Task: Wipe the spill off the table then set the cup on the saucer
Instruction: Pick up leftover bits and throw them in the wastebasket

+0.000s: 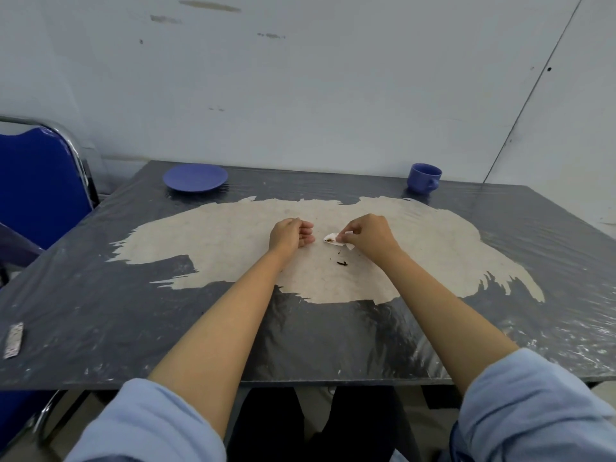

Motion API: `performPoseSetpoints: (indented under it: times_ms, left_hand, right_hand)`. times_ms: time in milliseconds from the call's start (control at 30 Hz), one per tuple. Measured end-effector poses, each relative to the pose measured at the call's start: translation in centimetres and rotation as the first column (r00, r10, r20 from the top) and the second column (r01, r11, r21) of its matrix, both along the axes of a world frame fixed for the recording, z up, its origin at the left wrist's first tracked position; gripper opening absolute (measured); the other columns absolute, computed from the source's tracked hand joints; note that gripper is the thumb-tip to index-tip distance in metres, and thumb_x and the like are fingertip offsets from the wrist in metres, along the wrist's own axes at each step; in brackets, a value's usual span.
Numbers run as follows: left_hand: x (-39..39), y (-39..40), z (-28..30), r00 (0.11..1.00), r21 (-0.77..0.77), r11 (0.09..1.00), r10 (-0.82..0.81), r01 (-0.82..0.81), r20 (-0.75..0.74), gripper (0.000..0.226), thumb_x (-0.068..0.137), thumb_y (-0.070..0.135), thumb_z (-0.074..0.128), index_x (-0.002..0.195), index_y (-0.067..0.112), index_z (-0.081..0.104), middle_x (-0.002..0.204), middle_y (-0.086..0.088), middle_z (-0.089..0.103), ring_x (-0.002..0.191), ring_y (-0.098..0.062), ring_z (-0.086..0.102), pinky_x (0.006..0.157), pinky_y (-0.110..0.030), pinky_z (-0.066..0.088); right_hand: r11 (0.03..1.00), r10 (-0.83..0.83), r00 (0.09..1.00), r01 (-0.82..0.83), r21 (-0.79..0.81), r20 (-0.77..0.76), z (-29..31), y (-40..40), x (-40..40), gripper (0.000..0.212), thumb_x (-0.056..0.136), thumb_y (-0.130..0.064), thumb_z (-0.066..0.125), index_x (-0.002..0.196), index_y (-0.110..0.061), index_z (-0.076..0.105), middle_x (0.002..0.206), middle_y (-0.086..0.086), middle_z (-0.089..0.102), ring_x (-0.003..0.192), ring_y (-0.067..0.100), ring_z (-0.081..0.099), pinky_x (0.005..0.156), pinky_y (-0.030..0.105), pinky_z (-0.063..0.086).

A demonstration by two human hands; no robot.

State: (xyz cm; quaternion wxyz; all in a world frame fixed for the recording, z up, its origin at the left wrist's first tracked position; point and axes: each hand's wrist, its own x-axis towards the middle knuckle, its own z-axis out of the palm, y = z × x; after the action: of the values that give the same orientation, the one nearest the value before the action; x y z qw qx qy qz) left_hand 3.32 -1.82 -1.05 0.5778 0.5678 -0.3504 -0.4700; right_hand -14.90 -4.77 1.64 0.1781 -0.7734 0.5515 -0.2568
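Note:
A small dark spill [341, 262] lies on the worn pale patch in the middle of the table [133, 311]. Just beyond it my right hand [370, 236] pinches a small white tissue [333, 239] that carries a brown stain and rests on the tabletop. My left hand [291, 233] lies beside it, fingers loosely curled, holding nothing. A blue saucer [195, 177] sits at the far left of the table. A blue cup [424, 178] stands upright at the far right, its handle turned toward me.
A blue chair [40, 188] with a chrome frame stands at the table's left side. A small silver strip [14, 340] lies near the left front edge. A pale wall runs just behind the table.

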Motion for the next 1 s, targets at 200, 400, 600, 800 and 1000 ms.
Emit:
performPoseSetpoints:
  times_ms: [200,400,600,800,1000]
  left_hand:
    - [0.0,0.5,-0.4,0.998,-0.043,0.999,0.03,-0.028,0.047,0.035,0.099,0.014,0.038,0.08,0.008,0.065,0.078,-0.007,0.064,0.065,-0.017,0.065,0.079,-0.031,0.057]
    - [-0.2,1.4,0.1,0.997,-0.046,0.999,0.011,-0.008,0.071,0.034,0.099,0.012,0.037,0.079,0.004,0.064,0.076,-0.009,0.062,0.062,-0.018,0.062,0.07,-0.027,0.055]
    - [-1.2,3.1,0.6,0.835,-0.076,0.973,-0.147,0.22,0.53,0.032,0.097,0.012,0.044,0.102,0.003,0.074,0.094,-0.006,0.068,0.084,-0.016,0.061,0.08,-0.028,0.053]
    - [-1.6,4.1,1.5,0.651,-0.059,0.951,-0.161,0.303,0.742,0.028,0.091,0.018,0.053,0.093,0.011,0.081,0.103,-0.006,0.077,0.09,-0.019,0.069,0.08,-0.029,0.053]
    - [-1.6,4.6,2.1,0.565,-0.02,0.95,-0.169,0.313,0.808,0.026,0.087,0.018,0.057,0.094,0.011,0.081,0.094,-0.011,0.077,0.051,0.0,0.057,0.045,-0.005,0.033]
  right_hand:
    - [0.996,0.09,0.982,-0.086,0.029,-0.165,1.0,0.3,0.3,0.016,0.085,-0.009,0.069,0.097,-0.013,0.079,0.099,0.007,0.074,0.084,0.009,0.057,0.066,0.017,0.04]
    - [0.991,0.133,0.966,-0.129,0.033,-0.219,1.3,1.0,0.5,0.019,0.085,-0.004,0.069,0.101,-0.007,0.079,0.088,0.006,0.071,0.081,0.012,0.062,0.057,0.007,0.037]
    - [0.988,0.156,0.962,-0.15,0.044,-0.223,1.0,1.9,-0.2,0.019,0.086,-0.009,0.069,0.102,-0.012,0.079,0.101,0.009,0.073,0.082,0.008,0.052,0.056,0.003,0.036]
    - [0.988,0.152,0.976,-0.148,0.034,-0.159,1.0,2.8,-0.6,0.016,0.083,-0.011,0.072,0.097,-0.013,0.08,0.099,0.006,0.074,0.088,0.012,0.059,0.075,0.019,0.04]
    - [0.992,0.127,0.987,-0.123,0.041,-0.099,1.4,3.2,-1.0,0.012,0.081,-0.009,0.073,0.091,-0.008,0.079,0.095,0.009,0.075,0.091,0.019,0.063,0.079,0.028,0.05]
